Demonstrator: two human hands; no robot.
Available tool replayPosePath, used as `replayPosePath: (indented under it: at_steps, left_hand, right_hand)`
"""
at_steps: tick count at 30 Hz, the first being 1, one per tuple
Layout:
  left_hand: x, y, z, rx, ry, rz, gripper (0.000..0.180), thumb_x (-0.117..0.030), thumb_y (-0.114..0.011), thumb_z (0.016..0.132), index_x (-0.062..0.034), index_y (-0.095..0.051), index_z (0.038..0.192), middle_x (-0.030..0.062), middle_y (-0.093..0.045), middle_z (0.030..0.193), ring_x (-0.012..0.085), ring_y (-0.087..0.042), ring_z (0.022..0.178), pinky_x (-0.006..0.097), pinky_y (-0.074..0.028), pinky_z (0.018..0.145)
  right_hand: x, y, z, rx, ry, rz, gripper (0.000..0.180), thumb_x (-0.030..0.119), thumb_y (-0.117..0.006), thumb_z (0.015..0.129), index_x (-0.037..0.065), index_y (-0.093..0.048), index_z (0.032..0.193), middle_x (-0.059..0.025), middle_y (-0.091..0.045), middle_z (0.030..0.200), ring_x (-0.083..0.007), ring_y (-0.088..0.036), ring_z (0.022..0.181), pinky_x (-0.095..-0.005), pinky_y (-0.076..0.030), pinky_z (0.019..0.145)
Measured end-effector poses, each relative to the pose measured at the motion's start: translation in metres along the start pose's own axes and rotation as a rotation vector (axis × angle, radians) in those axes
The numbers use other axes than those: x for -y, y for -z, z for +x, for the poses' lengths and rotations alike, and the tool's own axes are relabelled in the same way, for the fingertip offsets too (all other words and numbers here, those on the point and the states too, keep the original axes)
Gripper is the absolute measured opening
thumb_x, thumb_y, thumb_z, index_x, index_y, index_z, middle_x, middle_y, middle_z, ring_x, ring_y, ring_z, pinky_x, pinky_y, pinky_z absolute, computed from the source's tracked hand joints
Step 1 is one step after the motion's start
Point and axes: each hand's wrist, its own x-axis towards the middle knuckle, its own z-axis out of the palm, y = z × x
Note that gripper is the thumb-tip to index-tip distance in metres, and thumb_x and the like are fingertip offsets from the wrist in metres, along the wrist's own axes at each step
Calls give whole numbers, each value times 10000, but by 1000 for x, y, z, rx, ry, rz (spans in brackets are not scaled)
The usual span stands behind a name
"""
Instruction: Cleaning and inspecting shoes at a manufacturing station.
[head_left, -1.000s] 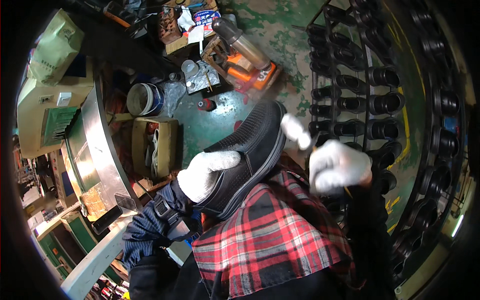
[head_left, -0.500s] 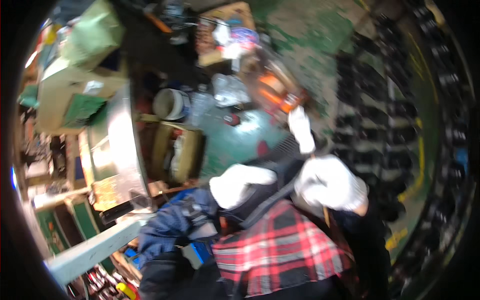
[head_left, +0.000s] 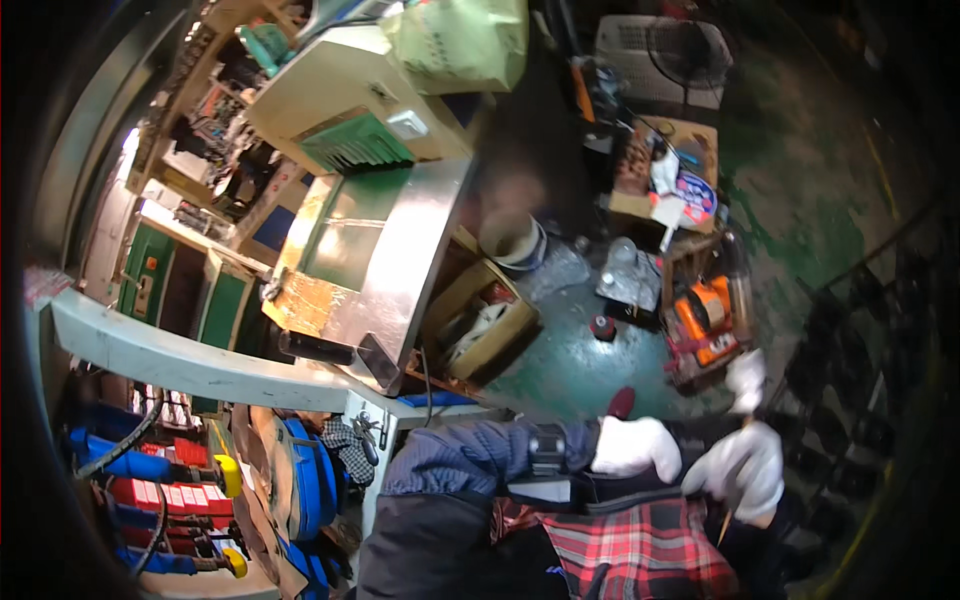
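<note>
White gloves cover both of my hands. My left hand is low in front of my body, beside the dark clothing over my lap. Its fingers curl inward; what they hold, if anything, is hidden. To its right, my right hand has its fingers folded round a thin light-brown stick, whose lower end shows beneath the glove. Just beyond that hand is a small white piece, roughly in line with the stick; I cannot tell whether they are joined. Red-and-black plaid cloth lies below both hands.
A metal-topped bench stands left, with a dark-handled tool at its near corner. Beyond my hands are an open carton, a white bucket and a crate with an orange tool. Dark parts line the right-hand floor.
The view has swung left, so the bench and floor items appear farther right and sharper. My gloved hands also appear farther right and lower, closer together. The stick stays in my right hand.
</note>
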Motion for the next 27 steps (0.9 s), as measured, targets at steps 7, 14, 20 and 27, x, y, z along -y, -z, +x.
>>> replayPosePath:
  at_steps: [7,14,20,27]
  left_hand:
    - [-59,-3,-3,-204,514,-515,156,43,-690,803,-16,-712,946,236,-569,1351,324,-565,1251,403,-441,1048]
    - [-15,21,-6,98,-194,162,497,-63,-669,847,-34,-569,1333,47,-666,1200,49,-551,740,216,-405,587]
    - [-82,-24,-10,-345,79,520,333,-269,-678,897,3,-691,706,82,-609,596,91,-483,460,273,-380,450]
    - [-48,14,-19,-897,196,350,466,-408,-452,1008,-8,-675,1091,88,-689,923,151,-644,846,269,-506,746]
  right_hand:
    - [25,73,-5,-453,430,182,386,371,-513,1007,2,-614,1060,-241,-648,1189,-353,-642,1081,-541,-368,1108]
    - [-15,74,4,-539,181,45,418,330,-561,971,-60,-610,1110,-228,-662,1102,-386,-648,1050,-488,-524,936]
    - [-7,53,-7,-517,226,134,427,388,-573,960,-38,-607,955,-141,-639,896,-376,-627,1003,-550,-484,953]
    - [-13,52,1,-329,524,21,398,351,-564,961,-25,-585,833,-180,-638,820,-367,-623,955,-509,-486,915]
